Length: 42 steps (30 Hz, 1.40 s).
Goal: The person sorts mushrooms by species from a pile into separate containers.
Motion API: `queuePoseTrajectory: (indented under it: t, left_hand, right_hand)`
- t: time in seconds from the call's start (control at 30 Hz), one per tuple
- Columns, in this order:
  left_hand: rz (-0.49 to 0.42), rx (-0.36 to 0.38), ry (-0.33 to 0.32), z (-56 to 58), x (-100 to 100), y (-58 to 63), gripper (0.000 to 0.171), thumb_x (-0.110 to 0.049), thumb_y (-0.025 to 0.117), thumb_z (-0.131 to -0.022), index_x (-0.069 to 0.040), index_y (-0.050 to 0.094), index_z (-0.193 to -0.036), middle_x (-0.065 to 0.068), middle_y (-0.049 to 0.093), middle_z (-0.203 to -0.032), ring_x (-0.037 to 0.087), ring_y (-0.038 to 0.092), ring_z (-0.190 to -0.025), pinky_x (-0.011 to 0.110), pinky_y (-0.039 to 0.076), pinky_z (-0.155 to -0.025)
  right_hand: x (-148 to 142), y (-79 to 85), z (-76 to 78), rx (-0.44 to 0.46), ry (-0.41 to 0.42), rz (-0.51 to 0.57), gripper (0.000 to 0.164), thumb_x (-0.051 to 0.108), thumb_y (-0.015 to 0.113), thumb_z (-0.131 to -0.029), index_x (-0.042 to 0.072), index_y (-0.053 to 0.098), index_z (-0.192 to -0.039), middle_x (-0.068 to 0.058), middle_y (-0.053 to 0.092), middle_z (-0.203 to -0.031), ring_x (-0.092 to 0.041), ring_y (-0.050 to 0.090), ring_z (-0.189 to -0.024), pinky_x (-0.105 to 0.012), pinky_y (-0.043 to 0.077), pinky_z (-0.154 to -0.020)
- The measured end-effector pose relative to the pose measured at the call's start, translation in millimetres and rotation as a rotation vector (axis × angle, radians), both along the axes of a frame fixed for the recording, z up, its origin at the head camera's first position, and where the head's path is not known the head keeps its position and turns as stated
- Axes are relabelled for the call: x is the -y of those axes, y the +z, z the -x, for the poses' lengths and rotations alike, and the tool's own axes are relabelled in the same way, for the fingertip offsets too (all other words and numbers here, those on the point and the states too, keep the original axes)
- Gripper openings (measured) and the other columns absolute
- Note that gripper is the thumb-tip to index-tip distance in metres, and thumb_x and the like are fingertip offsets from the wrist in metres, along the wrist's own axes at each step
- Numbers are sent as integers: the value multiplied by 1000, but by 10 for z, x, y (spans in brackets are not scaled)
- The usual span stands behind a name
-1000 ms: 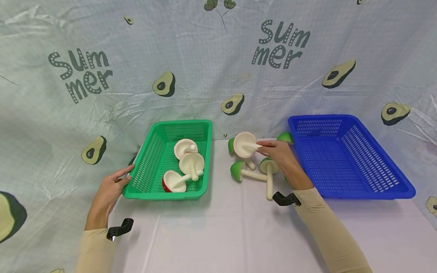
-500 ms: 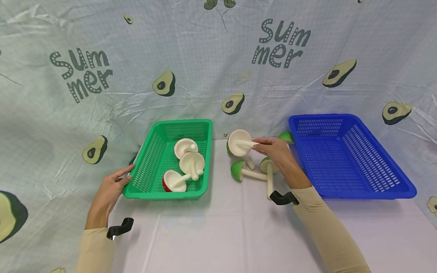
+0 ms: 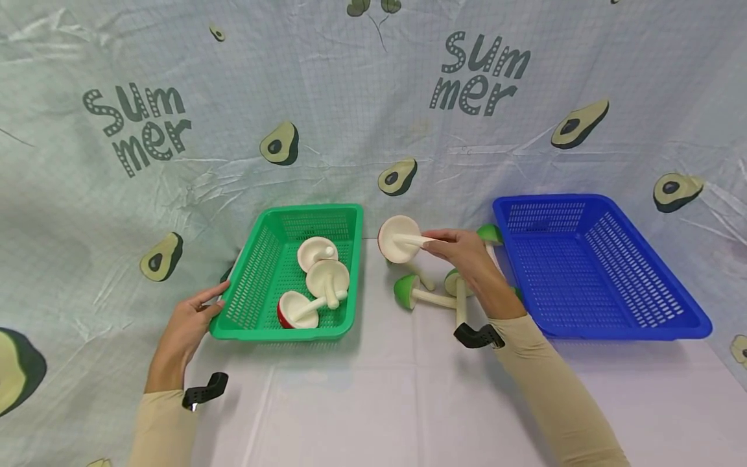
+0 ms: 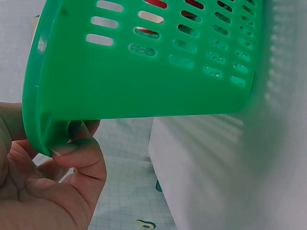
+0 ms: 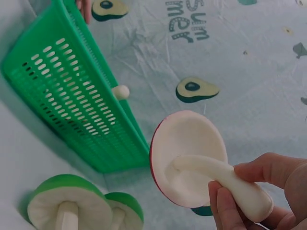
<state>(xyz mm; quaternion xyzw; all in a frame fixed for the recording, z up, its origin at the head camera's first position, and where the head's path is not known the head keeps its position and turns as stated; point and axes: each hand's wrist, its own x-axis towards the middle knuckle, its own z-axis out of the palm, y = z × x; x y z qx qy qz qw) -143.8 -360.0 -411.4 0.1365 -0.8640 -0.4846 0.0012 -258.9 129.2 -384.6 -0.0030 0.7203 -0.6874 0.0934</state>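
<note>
Red-capped mushroom point(image 3: 394, 241), pinched in our right hand point(image 3: 467, 259), has moved nearer the green basket point(image 3: 251, 335), still outside; our left hand point(image 3: 188, 324) grips its rim.

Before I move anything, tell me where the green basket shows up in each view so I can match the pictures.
Head: the green basket sits left of centre.
Left wrist: it fills most of the upper half.
Right wrist: it slants across the upper left.
Shared landmark: the left hand at its rim, lower left in the left wrist view, only its fingers at the top in the right wrist view.
</note>
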Motion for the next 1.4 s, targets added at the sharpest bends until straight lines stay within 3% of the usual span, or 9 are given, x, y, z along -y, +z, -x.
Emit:
queuePoseTrajectory:
  t: [0.37, 0.6, 0.97, 1.27, 1.4]
  left_hand:
    - [-8, 7, -6, -1, 5, 1, 51, -25, 50, -108, -14, 39, -157, 24, 37, -155, -3, 54, -94, 14, 49, -74]
    - [7, 8, -9, -3, 13, -5, 51, -26, 50, -108, -14, 40, -156, 24, 40, -153, -3, 55, -94, 15, 49, -75]
    - [-9, 1, -10, 2, 8, -7, 50, -24, 50, -108, -14, 40, -157, 25, 39, -154, -4, 55, -93, 15, 49, -74]
    - [-3, -13, -20, 5, -1, 4, 50, -20, 48, -108, -12, 39, -157, 25, 27, -162, -3, 51, -101, 11, 48, -76]
    - [3, -9, -18, -4, -4, 8, 49, -21, 48, -108, -12, 40, -156, 26, 31, -160, -3, 52, -97, 13, 48, -75]
  right_hand:
    - [126, 131, -37, -49, 55, -24, 34, 19, 75, -92, 7, 72, -124, -10, 66, -128, -22, 62, -117, -34, 49, -105]
    - [229, 167, -42, -82, 92, 36, 34, 16, 73, -93, 3, 72, -124, -13, 67, -126, -22, 61, -114, -39, 46, -107]
    - [422, 255, -44, -122, 131, 76, 29, 16, 74, -92, 4, 75, -118, -12, 71, -115, -21, 63, -110, -39, 47, -104]
    - [573, 308, -56, -125, 154, 70, 26, 17, 76, -91, 8, 77, -115, -9, 70, -114, -22, 62, -108, -43, 44, -104]
    - [645, 307, -64, -129, 159, 97, 27, 16, 77, -90, 7, 76, -116, -9, 71, -114, -21, 63, -109, -40, 47, -102]
